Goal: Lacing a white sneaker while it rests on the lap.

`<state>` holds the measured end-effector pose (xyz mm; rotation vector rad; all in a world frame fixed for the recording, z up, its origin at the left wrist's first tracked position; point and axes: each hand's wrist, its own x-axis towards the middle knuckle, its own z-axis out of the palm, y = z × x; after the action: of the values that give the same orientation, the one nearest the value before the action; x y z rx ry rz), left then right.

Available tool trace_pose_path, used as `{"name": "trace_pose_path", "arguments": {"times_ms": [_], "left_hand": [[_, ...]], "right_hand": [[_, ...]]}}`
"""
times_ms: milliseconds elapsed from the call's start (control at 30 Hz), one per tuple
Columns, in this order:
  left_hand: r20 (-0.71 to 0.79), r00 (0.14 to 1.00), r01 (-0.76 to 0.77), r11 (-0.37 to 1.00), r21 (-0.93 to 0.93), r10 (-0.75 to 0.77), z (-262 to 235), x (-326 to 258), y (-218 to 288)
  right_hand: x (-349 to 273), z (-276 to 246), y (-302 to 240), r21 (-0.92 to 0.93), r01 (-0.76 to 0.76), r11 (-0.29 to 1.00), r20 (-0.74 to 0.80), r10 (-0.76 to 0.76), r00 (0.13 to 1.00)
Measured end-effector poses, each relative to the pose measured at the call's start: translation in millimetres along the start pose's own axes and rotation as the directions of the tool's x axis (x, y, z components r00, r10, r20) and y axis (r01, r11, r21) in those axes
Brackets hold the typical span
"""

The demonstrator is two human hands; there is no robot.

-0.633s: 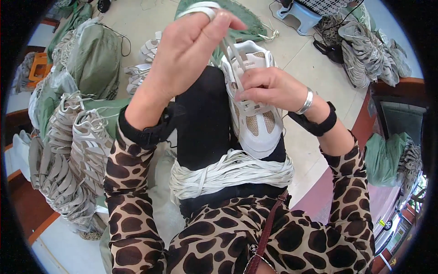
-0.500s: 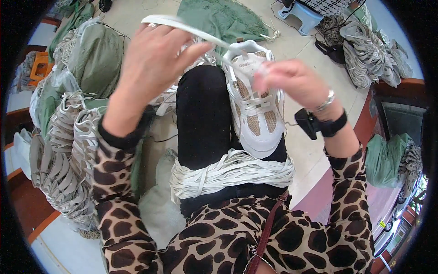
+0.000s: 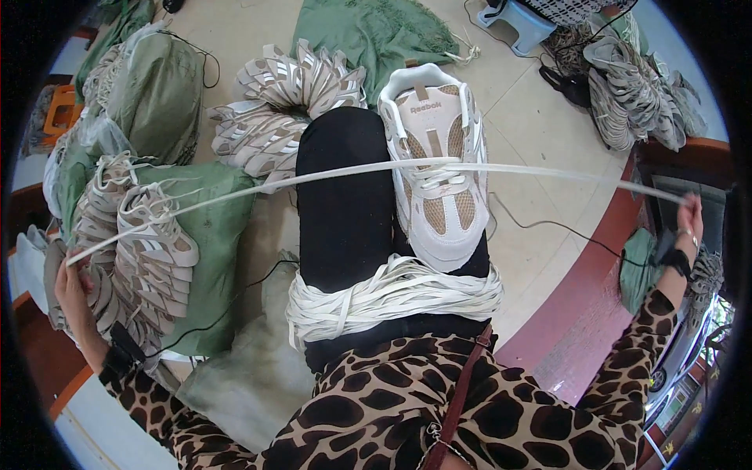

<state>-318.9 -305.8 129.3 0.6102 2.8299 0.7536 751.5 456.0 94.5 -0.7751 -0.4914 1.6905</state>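
Observation:
A white and tan sneaker [image 3: 446,231] rests on my right thigh, toe toward me. Its flat white shoelace [image 3: 305,177] runs through the eyelets and stretches out to both sides. Far out to the left, my left hand [image 3: 74,294] is closed on one lace end. At the far right, my right hand [image 3: 689,215] pinches the other end, slightly blurred. Across my lap lies a thick bundle of loose white laces [image 3: 392,298].
Shoe uppers [image 3: 157,258] lie stacked on green cloth at the left. Another curved row of uppers [image 3: 290,102] is on the floor beyond my knee. Green sacking [image 3: 376,39], a blue stool [image 3: 517,27] and more bundled uppers [image 3: 634,86] stand farther off.
Both hands have swung apart from above the shoe to far left and far right. The lace has been drawn out long between them, and the shoe stays on my thigh.

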Motion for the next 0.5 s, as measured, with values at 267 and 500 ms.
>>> {"name": "trace_pose_path", "arguments": {"times_ms": [267,500], "left_hand": [[-0.136,0.986,-0.095,0.350,-0.932,-0.094,-21.5,-22.6,1.3],[0.009,0.997,-0.047,0.646,-0.762,0.082,177.1,-60.0,162.5]], "right_hand": [[-123.4,-64.5,58.5,-0.450,-0.043,0.892,-0.130,-0.018,0.991],[-152.5,136.8,292.3,-0.895,0.000,0.445,-0.036,-0.072,0.997]]}}
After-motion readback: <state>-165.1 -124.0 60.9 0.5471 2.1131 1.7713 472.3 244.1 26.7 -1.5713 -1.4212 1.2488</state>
